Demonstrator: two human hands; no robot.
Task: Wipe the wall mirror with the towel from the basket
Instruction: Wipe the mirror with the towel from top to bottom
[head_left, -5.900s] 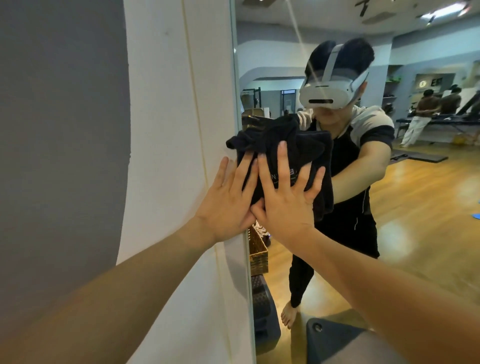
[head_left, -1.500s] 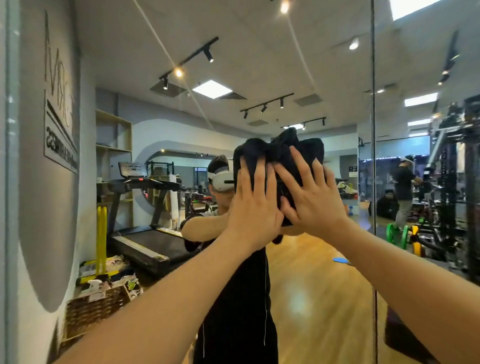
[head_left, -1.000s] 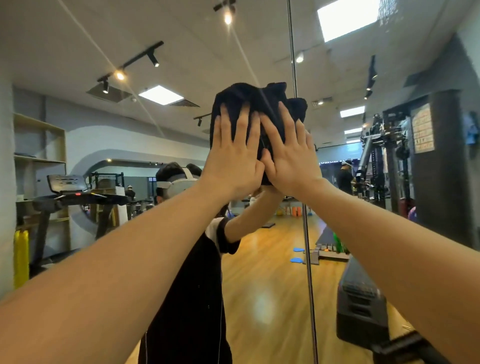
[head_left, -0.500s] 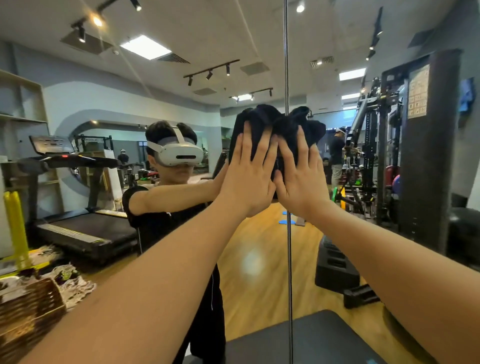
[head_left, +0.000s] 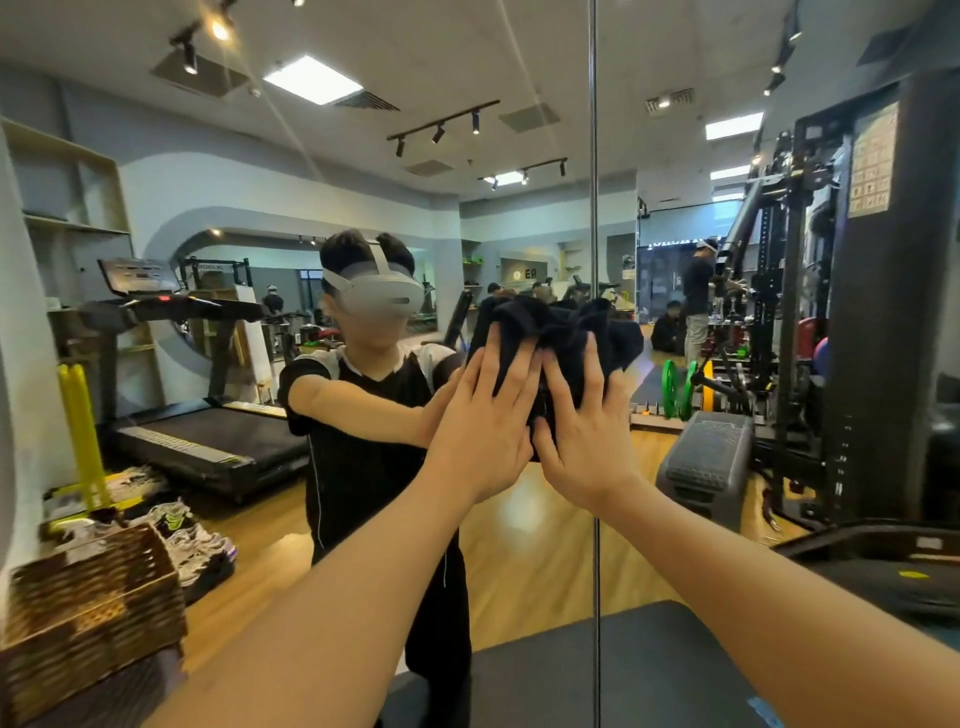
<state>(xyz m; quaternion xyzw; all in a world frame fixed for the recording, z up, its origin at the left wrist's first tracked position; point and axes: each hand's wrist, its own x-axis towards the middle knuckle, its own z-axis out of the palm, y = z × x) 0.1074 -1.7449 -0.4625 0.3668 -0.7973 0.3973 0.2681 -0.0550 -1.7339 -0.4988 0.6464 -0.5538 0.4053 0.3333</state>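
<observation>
The wall mirror (head_left: 519, 545) fills the view, with a vertical seam (head_left: 594, 156) between two panels. A bunched dark towel (head_left: 558, 325) lies flat against the glass just left of that seam, at about chest height. My left hand (head_left: 485, 421) and my right hand (head_left: 587, 426) press it side by side with straight, spread fingers, thumbs nearly touching. Most of the towel's lower part is hidden behind my hands. My own reflection stands left of the towel.
A woven basket (head_left: 88, 608) sits at the lower left by the mirror. A dark padded bench (head_left: 649, 670) lies low in front of me. Reflected in the glass are a treadmill (head_left: 197, 436), weight machines (head_left: 810, 312) and people at the back.
Both hands have slid the towel downward on the glass, from above head height to chest height, staying near the seam. The view has tilted down, bringing the basket into sight.
</observation>
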